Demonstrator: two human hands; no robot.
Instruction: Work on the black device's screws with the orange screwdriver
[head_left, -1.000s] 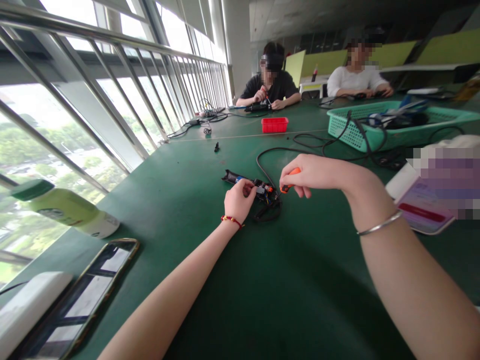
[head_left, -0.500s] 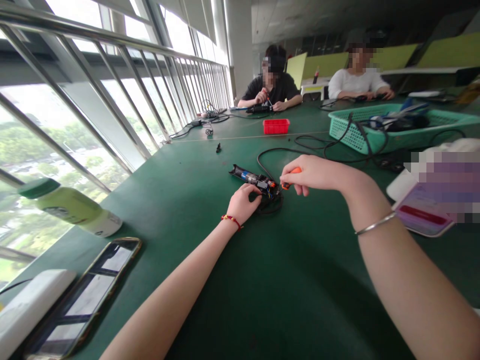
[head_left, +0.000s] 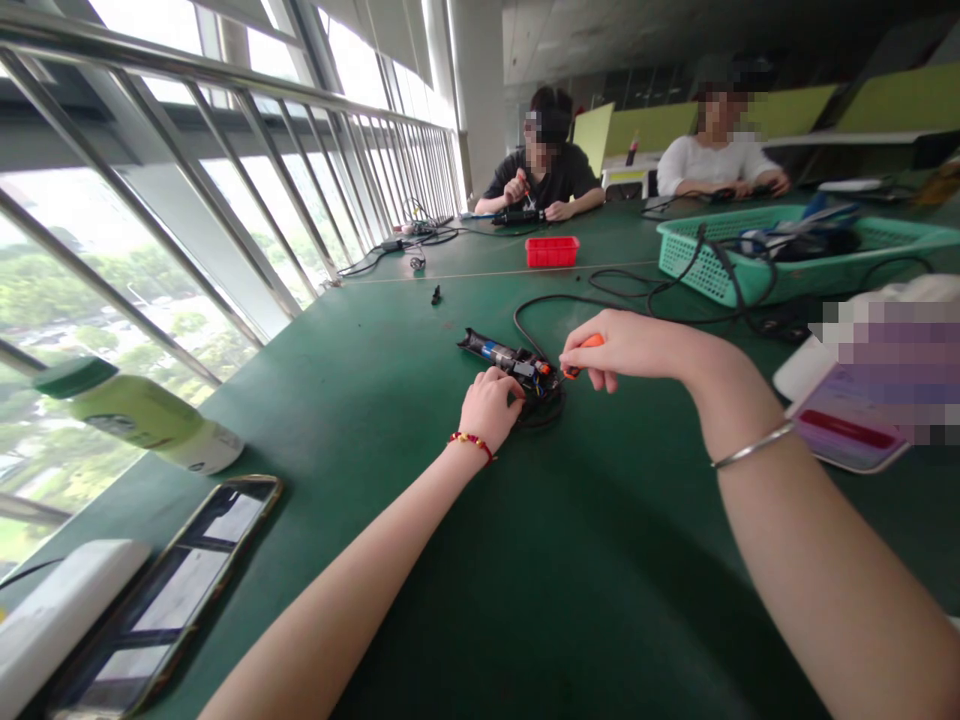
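An opened black electrical device [head_left: 491, 350] lies on the green table, with a blue and silver cylinder, an orange part and thin wires bared at its right end. Its near side is gripped by the bent fingers of my left hand [head_left: 489, 408], the thumb and fingertips close to the wires. Across from it, my right hand [head_left: 619, 345] is closed around an orange-handled screwdriver [head_left: 592, 342]. The screwdriver points left and down at the wired end; its tip is too small to make out. A black cable [head_left: 544, 300] runs from the device.
Ahead stand a red bin [head_left: 553, 252] and a green basket [head_left: 694, 265] of cables and parts. A small black piece [head_left: 436, 295] lies farther left. Bottle [head_left: 142, 415], phone [head_left: 187, 590] and white box [head_left: 71, 610] are on the left. Two people sit across the table.
My left hand and wrist have shifted slightly to the right along the device. The right hand and screwdriver stay almost in place.
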